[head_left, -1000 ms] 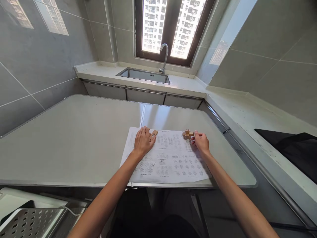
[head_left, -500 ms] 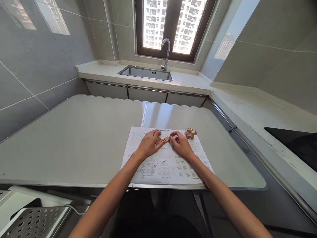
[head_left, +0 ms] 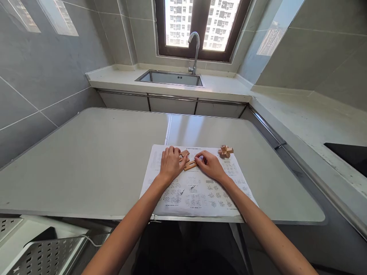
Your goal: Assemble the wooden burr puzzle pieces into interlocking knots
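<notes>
A printed instruction sheet [head_left: 197, 194] lies on the grey table [head_left: 94, 160]. My left hand [head_left: 170, 163] rests on its upper part, fingers curled over a small wooden puzzle piece [head_left: 184, 154]. My right hand [head_left: 210, 165] pinches the right end of a second notched wooden piece [head_left: 190, 165] lying between the hands. A partly assembled wooden cross-shaped puzzle [head_left: 225, 151] sits alone at the sheet's top right corner, just beyond my right hand.
A sink [head_left: 171, 78] with a curved tap [head_left: 195, 49] sits under the window at the back. A white counter [head_left: 309, 118] runs along the right with a black cooktop [head_left: 349, 154]. A perforated metal rack [head_left: 43, 256] is at lower left.
My right hand left the cross-shaped puzzle and moved left to the centre, taking hold of a wooden piece. My left hand shifted slightly right. The camera tilted down a little.
</notes>
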The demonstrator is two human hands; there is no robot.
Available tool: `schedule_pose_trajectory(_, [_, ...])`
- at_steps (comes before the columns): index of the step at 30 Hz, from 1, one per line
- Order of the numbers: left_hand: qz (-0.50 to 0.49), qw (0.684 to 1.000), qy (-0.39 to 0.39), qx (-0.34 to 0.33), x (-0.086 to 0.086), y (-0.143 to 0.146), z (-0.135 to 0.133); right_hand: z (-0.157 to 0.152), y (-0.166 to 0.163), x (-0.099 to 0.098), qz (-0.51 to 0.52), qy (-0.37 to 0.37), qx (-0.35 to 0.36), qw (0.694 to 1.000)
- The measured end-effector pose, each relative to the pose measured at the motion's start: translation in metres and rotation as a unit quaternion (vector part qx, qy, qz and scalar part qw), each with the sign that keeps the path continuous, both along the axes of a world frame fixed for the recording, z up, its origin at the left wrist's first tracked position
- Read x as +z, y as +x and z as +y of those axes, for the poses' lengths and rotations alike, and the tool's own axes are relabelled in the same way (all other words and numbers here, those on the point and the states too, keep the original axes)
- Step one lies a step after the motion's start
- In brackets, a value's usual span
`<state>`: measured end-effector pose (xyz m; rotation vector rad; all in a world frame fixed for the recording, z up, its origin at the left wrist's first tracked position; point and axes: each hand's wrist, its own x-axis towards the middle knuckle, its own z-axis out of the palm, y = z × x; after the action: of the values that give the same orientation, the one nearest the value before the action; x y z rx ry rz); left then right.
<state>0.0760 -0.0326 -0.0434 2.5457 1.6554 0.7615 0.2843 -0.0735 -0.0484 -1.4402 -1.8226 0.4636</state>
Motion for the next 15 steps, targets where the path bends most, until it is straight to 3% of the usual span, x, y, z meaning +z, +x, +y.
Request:
schedule_pose_trajectory(5, [0.026, 1.000, -0.001, 0.017, 0.0004, 0.0026, 0.0015, -0.0045, 0.0004, 0.0064, -0.020, -0.001, 0.030, 0.999])
schedule_pose_trajectory(15, [0.010, 1.000, -0.008, -0.027, -0.0014, 0.0026, 0.0039, -0.0074, 0.0026, 0.0100, -0.051, -0.022, 0.071, 0.996])
